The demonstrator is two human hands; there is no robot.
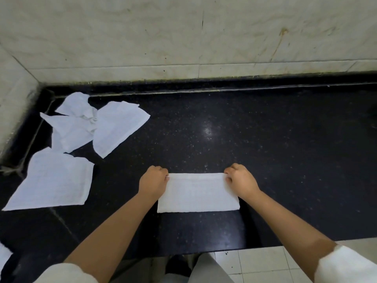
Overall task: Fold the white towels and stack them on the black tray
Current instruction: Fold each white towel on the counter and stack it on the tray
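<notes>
A white towel [196,194], folded into a flat rectangle, lies on the black stone counter [265,144] near its front edge. My left hand [153,181] pinches the towel's far left corner. My right hand [240,179] pinches its far right corner. Both hands have curled fingers. Several loose white towels lie at the left: one flat [51,180], two crumpled in the corner [75,119], one spread beside them [118,127]. No black tray is in view.
A marble wall [183,37] rises behind the counter and along its left side. A raised black ledge [224,84] runs along the back. White floor tiles [265,262] show below the counter's front edge. Another white cloth edge [4,256] peeks in at bottom left.
</notes>
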